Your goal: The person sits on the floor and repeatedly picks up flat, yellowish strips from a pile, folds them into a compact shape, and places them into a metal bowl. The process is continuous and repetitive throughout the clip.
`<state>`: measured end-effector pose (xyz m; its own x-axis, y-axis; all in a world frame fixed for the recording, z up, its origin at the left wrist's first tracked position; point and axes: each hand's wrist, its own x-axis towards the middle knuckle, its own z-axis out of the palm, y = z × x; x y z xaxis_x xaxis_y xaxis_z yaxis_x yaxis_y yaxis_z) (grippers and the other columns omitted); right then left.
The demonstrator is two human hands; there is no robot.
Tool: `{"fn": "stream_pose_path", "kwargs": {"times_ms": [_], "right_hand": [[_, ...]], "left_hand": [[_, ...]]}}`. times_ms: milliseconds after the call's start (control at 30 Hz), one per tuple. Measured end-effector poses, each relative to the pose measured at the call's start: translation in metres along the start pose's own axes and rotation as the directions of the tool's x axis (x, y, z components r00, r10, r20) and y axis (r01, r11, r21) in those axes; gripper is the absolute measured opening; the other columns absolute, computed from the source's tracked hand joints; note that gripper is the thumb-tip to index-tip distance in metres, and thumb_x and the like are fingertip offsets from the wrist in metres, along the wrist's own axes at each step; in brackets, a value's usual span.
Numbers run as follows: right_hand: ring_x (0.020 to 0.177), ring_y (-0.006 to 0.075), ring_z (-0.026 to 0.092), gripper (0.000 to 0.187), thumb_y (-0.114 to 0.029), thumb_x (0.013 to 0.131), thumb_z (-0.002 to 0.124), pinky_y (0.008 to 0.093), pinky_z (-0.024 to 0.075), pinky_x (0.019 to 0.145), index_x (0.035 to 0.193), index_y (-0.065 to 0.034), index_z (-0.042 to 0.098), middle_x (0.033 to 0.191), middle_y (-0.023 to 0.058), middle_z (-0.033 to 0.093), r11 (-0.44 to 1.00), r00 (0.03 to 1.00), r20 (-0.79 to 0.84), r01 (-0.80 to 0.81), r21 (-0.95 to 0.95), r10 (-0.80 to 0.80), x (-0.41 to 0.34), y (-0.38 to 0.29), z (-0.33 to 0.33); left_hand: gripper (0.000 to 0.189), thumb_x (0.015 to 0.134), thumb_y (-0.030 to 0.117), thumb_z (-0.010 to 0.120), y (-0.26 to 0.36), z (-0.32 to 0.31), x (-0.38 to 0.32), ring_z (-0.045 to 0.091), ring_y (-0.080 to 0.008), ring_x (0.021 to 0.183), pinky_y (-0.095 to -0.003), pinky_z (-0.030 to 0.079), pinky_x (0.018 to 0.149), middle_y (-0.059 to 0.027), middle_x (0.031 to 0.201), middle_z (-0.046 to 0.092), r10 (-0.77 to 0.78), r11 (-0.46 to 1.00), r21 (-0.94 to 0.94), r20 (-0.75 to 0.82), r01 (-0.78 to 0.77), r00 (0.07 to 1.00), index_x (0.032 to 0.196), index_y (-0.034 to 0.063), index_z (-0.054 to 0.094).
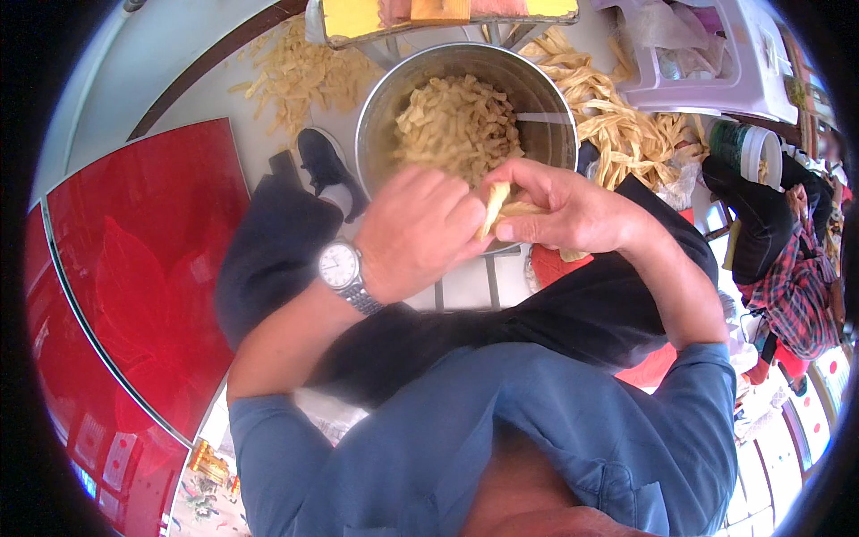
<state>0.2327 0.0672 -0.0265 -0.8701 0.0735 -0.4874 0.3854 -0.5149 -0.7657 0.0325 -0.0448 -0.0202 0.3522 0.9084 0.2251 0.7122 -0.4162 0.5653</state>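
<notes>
Both my hands meet over the near edge of a round metal pot (547, 144). Folded strips of dried bean curd, or something like it, (496, 205) lie between the thumb and fingers of my right hand (570, 208). My left hand (423, 228), with a watch at its wrist, is closed against the same strips; its fingertips are hidden behind its back. Many short cut pieces (463, 124) of the same pale yellow stuff fill part of the pot. A heap of long strips (611, 127) lies to the pot's right, and a scattered pile of pale pieces (309, 70) at its left.
A yellow-topped stool (362, 20) stands beyond the pot. At the upper right are a lilac plastic stool (704, 94) holding plastic bags and a white bucket (762, 158). Glossy red panels (154, 268) line the left. Another person in a checked shirt (792, 288) sits at the far right.
</notes>
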Motion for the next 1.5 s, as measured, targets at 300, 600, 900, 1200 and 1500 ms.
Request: {"fn": "stream_pose_path", "kwargs": {"times_ms": [300, 600, 900, 1200, 1500], "right_hand": [[0.101, 0.0097, 0.056, 0.025, -0.019, 0.099, 0.059, 0.0269, 0.0442, 0.09, 0.12, -0.0047, 0.058, 0.104, 0.0018, 0.064, 0.989, 0.99, 0.077, -0.108, -0.097, 0.115, -0.026, -0.016, -0.017], [0.095, 0.0217, 0.064, 0.028, -0.028, 0.101, 0.055, 0.0344, 0.0482, 0.084, 0.117, -0.0061, 0.058, 0.099, 0.0107, 0.066, 0.902, 0.996, 0.018, -0.067, -0.426, 0.082, -0.013, -0.027, -0.013], [0.078, 0.0086, 0.054, 0.026, -0.021, 0.099, 0.059, 0.0259, 0.0467, 0.07, 0.119, -0.0051, 0.053, 0.088, -0.001, 0.061, 0.916, 0.999, -0.025, 0.012, -0.402, -0.024, -0.007, -0.022, -0.009], [0.083, 0.0231, 0.064, 0.027, -0.026, 0.098, 0.06, 0.0329, 0.0499, 0.073, 0.116, -0.0068, 0.055, 0.09, 0.0092, 0.064, 0.787, 0.998, -0.039, 0.014, -0.616, -0.048, -0.007, -0.03, -0.008], [0.083, 0.0421, 0.063, 0.024, -0.024, 0.091, 0.06, 0.0497, 0.0515, 0.073, 0.103, -0.0054, 0.051, 0.089, 0.0192, 0.061, 0.594, 0.991, 0.043, 0.112, -0.796, -0.13, 0.001, -0.02, 0.026]], "left_hand": [[0.025, 0.073, 0.013, 0.075, -0.014, -0.017, -0.012, 0.051, -0.0292, 0.063, -0.0401, 0.04, 0.058, -0.0086, 0.067, 0.048, -0.063, 0.939, -0.317, 0.234, 0.137, 0.97, 0.071, 0.0052, 0.051], [0.021, 0.083, 0.018, 0.07, -0.026, -0.031, -0.013, 0.054, -0.0286, 0.063, -0.0375, 0.042, 0.058, -0.0078, 0.068, 0.05, -0.135, 0.904, -0.339, 0.351, 0.26, 0.927, 0.08, 0.0056, 0.054], [0.024, 0.097, 0.026, 0.061, -0.009, -0.033, -0.008, 0.059, -0.0373, 0.064, -0.0406, 0.044, 0.055, -0.0179, 0.07, 0.056, -0.26, 0.719, -0.427, 0.567, 0.549, 0.782, 0.096, 0.0034, 0.053], [0.024, 0.096, 0.029, 0.062, -0.029, -0.052, -0.011, 0.056, -0.0326, 0.057, -0.037, 0.043, 0.052, -0.015, 0.064, 0.053, -0.242, 0.734, -0.417, 0.578, 0.537, 0.779, 0.096, 0.005, 0.061], [0.029, 0.095, 0.036, 0.061, -0.023, -0.037, 0.002, 0.06, -0.0322, 0.06, -0.039, 0.046, 0.054, -0.0153, 0.067, 0.058, -0.147, 0.776, -0.41, 0.621, 0.479, 0.77, 0.097, 0.0073, 0.064]]}}
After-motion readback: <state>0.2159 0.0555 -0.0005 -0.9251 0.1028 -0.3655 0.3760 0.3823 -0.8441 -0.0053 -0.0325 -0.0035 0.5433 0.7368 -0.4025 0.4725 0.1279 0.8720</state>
